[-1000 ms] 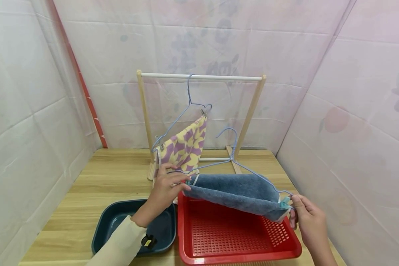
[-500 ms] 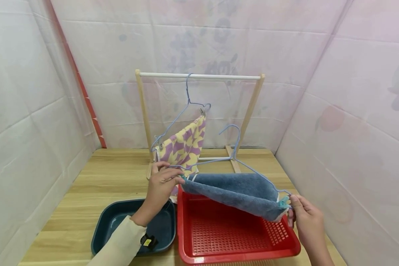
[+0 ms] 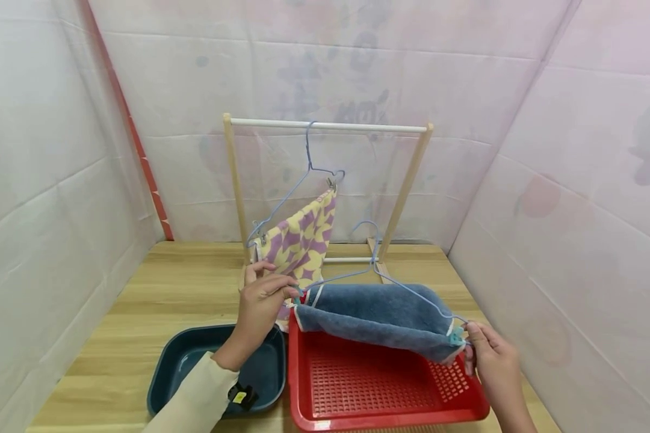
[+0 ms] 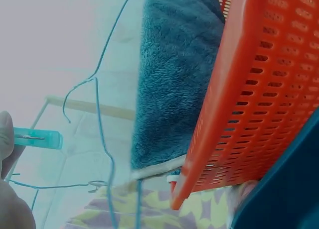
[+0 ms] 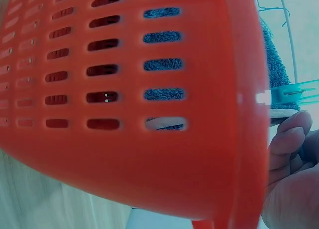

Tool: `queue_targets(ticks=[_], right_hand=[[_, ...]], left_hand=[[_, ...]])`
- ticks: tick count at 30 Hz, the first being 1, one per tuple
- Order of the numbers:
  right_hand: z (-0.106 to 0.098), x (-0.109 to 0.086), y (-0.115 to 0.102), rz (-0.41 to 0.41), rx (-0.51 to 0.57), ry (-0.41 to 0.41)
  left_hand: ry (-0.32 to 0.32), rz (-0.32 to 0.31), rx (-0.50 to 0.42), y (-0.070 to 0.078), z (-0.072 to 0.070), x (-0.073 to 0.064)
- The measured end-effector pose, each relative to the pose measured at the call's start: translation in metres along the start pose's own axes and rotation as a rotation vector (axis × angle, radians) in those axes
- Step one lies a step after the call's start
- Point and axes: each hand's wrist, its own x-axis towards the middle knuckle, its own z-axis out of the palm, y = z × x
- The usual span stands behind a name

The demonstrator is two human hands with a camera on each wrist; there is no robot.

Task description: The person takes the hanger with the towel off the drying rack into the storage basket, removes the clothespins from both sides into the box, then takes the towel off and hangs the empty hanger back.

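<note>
A blue plush towel (image 3: 379,313) with white edging drapes over a light-blue wire hanger (image 3: 372,264), low above the red plastic basket (image 3: 390,417). My left hand (image 3: 262,300) pinches a teal clothespin (image 4: 38,138) near the hanger's left end; in the left wrist view it stands apart from the towel's corner. My right hand (image 3: 495,358) grips the hanger's right end beside another teal clothespin (image 3: 457,335), which is on the towel's right corner. The right wrist view shows its curled fingertips just below that clothespin, with the basket wall covering much of the scene.
Behind stands a wooden rack (image 3: 408,180) with a white top bar (image 3: 357,127). On it hangs another wire hanger with a yellow-purple cloth (image 3: 303,240). A dark teal basin (image 3: 168,355) containing a small black item (image 3: 242,397) sits left of the basket.
The towel's left front corner has dropped away from my left fingers, which still pinch the clothespin. The hanger's hook has sunk and tilted left. My right hand has shifted slightly left.
</note>
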Motion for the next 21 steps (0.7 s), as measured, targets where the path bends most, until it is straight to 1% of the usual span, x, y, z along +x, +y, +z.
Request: queue_targets(ticks=[3,6,10,12,16,19,21], right_hand=[[0.000,0.001,0.004,0.005,0.028,0.002],[0.001,0.002,0.006,0.003,0.014,0.002],[0.001,0.003,0.006,0.015,0.025,-0.006],[0.001,0.004,0.006,0.027,0.027,-0.007],[0.000,0.004,0.005,0.043,0.020,-0.003],[0.000,0.005,0.005,0.043,0.031,-0.005],[0.000,0.005,0.006,0.038,0.042,-0.011]], left_hand=[[0.000,-0.002,0.014,-0.002,-0.004,-0.001],[0.004,0.013,0.043,-0.005,-0.013,-0.003],[0.008,0.017,0.105,-0.010,-0.028,-0.013],[0.007,0.008,0.130,-0.012,-0.036,-0.020],[-0.004,-0.063,0.185,-0.013,-0.053,-0.035],[-0.053,-0.134,0.273,-0.014,-0.066,-0.048],[-0.104,-0.201,0.350,-0.015,-0.075,-0.057]])
